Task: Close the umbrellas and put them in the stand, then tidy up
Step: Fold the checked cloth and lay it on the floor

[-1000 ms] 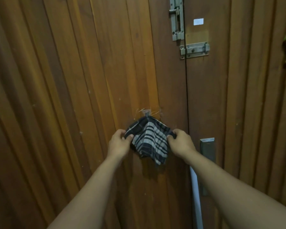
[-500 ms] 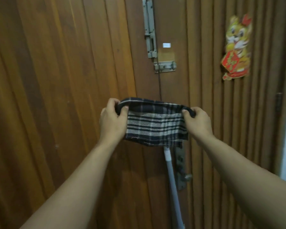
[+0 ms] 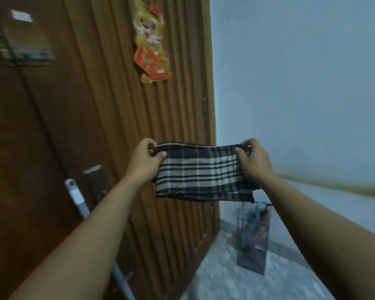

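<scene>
Head view: person is turning away from the brown slatted wooden door (image 3: 95,126), cloth now off its hook; left hand (image 3: 143,162) and right hand (image 3: 254,162) are pinching the dark plaid cloth (image 3: 200,172) taut. Wire umbrella stand (image 3: 252,241), umbrellas inside, is coming into sight on the floor below; tidying looks underway.

Wooden door (image 3: 95,126) closes off the view from 9 to 12 o'clock; a pale pole (image 3: 78,200) leans on it at 8 o'clock. Wire stand (image 3: 252,239) holding umbrellas occupies the floor at 5 o'clock, beside the door's edge. Floor (image 3: 290,282) around the stand lies open; wall (image 3: 301,83) bounds the right
</scene>
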